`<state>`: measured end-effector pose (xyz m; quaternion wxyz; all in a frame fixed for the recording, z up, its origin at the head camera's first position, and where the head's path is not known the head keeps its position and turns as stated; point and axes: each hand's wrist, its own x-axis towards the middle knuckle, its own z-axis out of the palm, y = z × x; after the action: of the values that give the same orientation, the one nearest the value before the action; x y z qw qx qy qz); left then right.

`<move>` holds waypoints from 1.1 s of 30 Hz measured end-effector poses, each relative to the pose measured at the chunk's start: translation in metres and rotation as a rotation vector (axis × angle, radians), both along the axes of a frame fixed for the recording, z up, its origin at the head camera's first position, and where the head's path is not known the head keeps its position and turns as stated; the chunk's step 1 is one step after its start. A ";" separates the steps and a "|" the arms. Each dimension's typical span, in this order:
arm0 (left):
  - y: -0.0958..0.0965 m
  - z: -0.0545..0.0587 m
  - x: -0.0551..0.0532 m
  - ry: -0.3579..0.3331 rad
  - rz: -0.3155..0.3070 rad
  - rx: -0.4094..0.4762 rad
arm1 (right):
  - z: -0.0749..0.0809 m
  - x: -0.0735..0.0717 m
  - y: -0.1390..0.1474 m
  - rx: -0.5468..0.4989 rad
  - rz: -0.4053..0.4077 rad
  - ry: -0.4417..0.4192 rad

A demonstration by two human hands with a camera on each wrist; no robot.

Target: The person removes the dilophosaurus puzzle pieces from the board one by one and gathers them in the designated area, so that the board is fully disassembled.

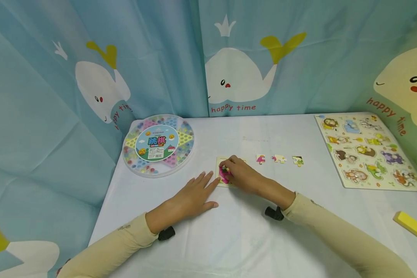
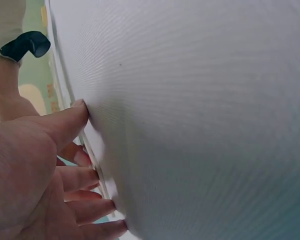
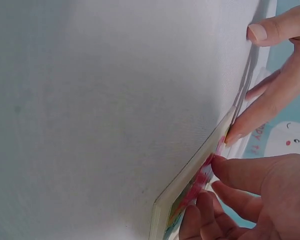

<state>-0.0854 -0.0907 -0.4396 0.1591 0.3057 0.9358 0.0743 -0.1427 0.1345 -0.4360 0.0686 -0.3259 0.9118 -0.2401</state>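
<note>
Fitting a pink puzzle piece [image 1: 223, 176] into the small board [image 1: 222, 158] looks like the step in hand; seating unclear. Right hand [image 1: 243, 177]: thumb and bent fingers seem clamped on that piece. Left hand [image 1: 191, 197]: fingers apart, one tip on the board's rim. Next move probably calls for light pressing, board held steady. Board lies mid-tabletop [image 1: 201, 239], in from the far edge, loose pieces [image 1: 279, 158] toward the right edge. Cream rim, pink and green picture, partly hidden.
</note>
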 end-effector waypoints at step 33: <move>-0.001 -0.001 0.001 0.008 -0.011 0.012 | -0.002 -0.016 0.003 -0.105 0.070 0.007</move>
<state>-0.0848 -0.0914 -0.4402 0.1540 0.3122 0.9342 0.0777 -0.1592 0.1379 -0.4384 0.0566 -0.3617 0.8862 -0.2841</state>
